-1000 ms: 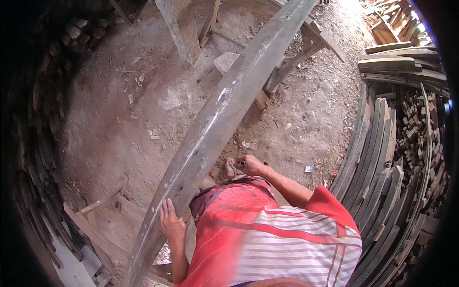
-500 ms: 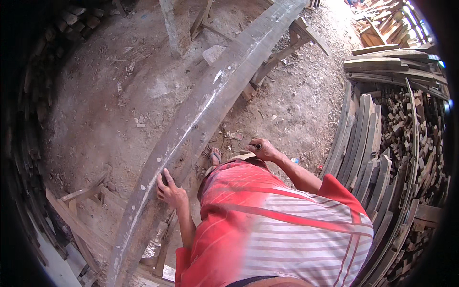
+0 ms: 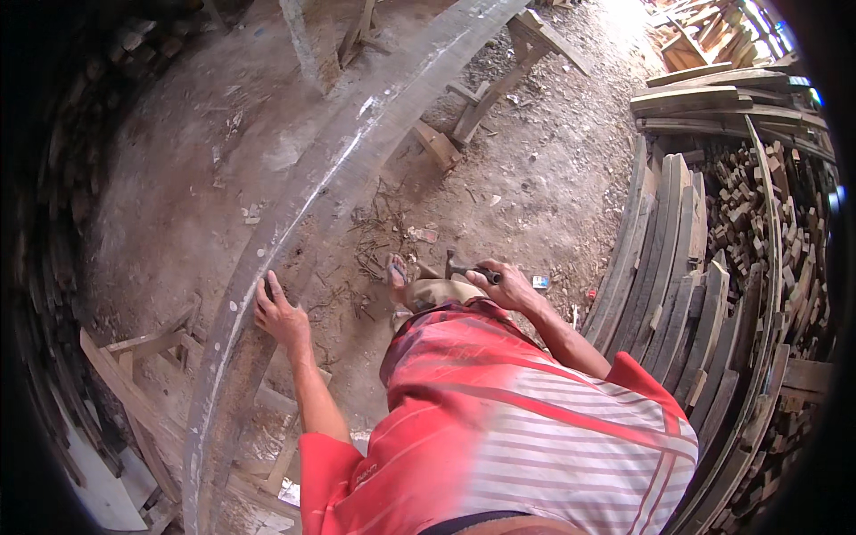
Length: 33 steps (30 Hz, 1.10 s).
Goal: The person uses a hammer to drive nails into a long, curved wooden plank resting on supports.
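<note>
A long, broad wooden beam [image 3: 343,165], grey-brown with a whitish streak and pale spots along it, runs from the far middle down to the near left. My left hand [image 3: 282,319] lies against its upper face, fingers spread and gripping nothing. In front of my body, my right hand [image 3: 505,285] is closed round the handle of a hammer [image 3: 457,267]. The hammer's dark head points left, and the butt of its handle shows beside my fingers. Part of the handle is hidden by the hand.
Wooden trestles [image 3: 526,58] stand under the beam, another [image 3: 134,383] at the near left. Curved planks [image 3: 660,241] and stacked wood offcuts [image 3: 758,214] fill the right side. Chips and scraps litter the dirt floor [image 3: 535,169]. My sandalled foot [image 3: 397,272] is beside the beam.
My left hand has shifted left and nearer along the beam. The hammer in my right hand has turned, so its head now shows. The whole view has moved slightly.
</note>
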{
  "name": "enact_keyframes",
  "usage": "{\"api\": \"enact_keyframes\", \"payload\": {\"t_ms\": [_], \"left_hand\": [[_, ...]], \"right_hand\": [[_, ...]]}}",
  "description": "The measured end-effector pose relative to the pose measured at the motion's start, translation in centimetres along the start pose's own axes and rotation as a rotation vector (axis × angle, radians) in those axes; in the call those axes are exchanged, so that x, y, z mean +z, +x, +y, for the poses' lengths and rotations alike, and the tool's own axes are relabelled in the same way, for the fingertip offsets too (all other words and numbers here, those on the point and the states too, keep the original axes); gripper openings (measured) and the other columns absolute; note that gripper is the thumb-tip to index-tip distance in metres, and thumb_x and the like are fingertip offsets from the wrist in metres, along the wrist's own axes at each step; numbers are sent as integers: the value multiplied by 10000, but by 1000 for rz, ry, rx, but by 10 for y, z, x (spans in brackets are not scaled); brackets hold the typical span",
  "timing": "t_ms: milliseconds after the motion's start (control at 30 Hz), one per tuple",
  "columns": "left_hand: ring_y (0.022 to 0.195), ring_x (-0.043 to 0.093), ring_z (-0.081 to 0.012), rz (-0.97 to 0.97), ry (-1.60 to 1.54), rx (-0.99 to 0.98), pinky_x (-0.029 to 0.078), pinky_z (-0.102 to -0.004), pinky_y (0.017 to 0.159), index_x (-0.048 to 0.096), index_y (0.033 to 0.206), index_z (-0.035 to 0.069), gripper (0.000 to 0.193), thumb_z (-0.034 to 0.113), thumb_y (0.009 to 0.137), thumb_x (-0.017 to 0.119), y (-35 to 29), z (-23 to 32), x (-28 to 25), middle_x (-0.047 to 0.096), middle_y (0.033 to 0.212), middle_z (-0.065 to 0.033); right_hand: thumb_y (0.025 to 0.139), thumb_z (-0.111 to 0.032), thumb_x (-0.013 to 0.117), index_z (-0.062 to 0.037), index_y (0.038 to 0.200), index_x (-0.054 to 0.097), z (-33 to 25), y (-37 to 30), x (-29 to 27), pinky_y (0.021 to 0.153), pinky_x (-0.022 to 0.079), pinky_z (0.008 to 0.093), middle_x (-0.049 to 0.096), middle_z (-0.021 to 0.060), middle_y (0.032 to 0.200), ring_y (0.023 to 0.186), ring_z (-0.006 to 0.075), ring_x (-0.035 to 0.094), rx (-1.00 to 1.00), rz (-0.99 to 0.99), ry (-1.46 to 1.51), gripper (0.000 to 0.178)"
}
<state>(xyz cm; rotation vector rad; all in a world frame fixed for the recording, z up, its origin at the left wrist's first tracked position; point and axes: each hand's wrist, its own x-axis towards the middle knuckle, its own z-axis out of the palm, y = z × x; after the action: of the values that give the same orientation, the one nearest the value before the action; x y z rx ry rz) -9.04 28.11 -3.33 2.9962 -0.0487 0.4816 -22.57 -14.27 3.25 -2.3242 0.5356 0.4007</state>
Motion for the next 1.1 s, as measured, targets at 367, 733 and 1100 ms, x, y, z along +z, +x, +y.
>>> {"api": "enact_keyframes", "payload": {"t_ms": [367, 733, 1100], "left_hand": [[1377, 434, -404, -64, -392, 13, 359, -531, 1132, 448, 1507, 62, 790, 241, 827, 810, -40, 98, -5, 453, 1501, -218], [1112, 607, -171, -562, -1481, -583, 464, -339, 980, 628, 1327, 19, 753, 674, 1009, 438, -37, 412, 44, 669, 1225, -92], [770, 542, -145, -756, -1254, -353, 455, -314, 710, 599, 1011, 50, 480, 519, 930, 666, -60, 559, 126, 575, 842, -33]], "right_hand": [[983, -415, 683, -14, 1169, 679, 78, -27, -77, 636, 560, 292, 694, 70, 809, 711, 129, 681, 147, 106, 548, 442], [896, -491, 750, -101, 1311, 640, 127, -28, -204, 934, 522, 390, 719, 125, 1102, 1040, 248, 675, -405, -352, 651, 580], [819, -753, 666, -57, 1396, 575, 238, 9, -318, 966, 475, 388, 686, 124, 1148, 1085, 229, 628, -417, -552, 822, 908]]}}
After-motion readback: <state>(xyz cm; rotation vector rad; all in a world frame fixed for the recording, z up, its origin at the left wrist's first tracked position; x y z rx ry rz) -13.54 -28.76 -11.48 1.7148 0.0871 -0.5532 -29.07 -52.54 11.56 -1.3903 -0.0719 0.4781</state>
